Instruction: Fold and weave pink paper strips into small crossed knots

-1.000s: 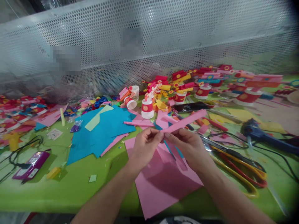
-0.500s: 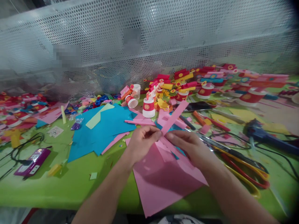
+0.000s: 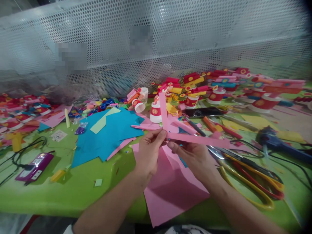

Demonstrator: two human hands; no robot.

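Observation:
Between thumb and fingers, my left hand point(image 3: 151, 151) pinches the joint of two pink paper strips. One strip point(image 3: 163, 112) stands up away from me; the other strip point(image 3: 201, 139) reaches out to the right, so they form an L. My right hand point(image 3: 195, 159) is closed just right of the joint, thumb at the corner and fingers partly hidden beneath the sideways strip. Below both hands lies a large pink sheet point(image 3: 176, 198). Just beyond the strips stands an upside-down white paper cup point(image 3: 156, 113) with a red band.
Blue sheets point(image 3: 97, 143) lie to the left, near a purple power strip point(image 3: 35, 167) with cables. At right are scissors point(image 3: 246, 191) with yellow and red handles and a blue glue gun point(image 3: 270, 139). Several decorated cups line the back before a perforated metal panel point(image 3: 170, 42).
The pink strips have turned in my hands: one went from slanting right to nearly upright, the other from pointing down-right to lying sideways. Both hands stay close together at the joint.

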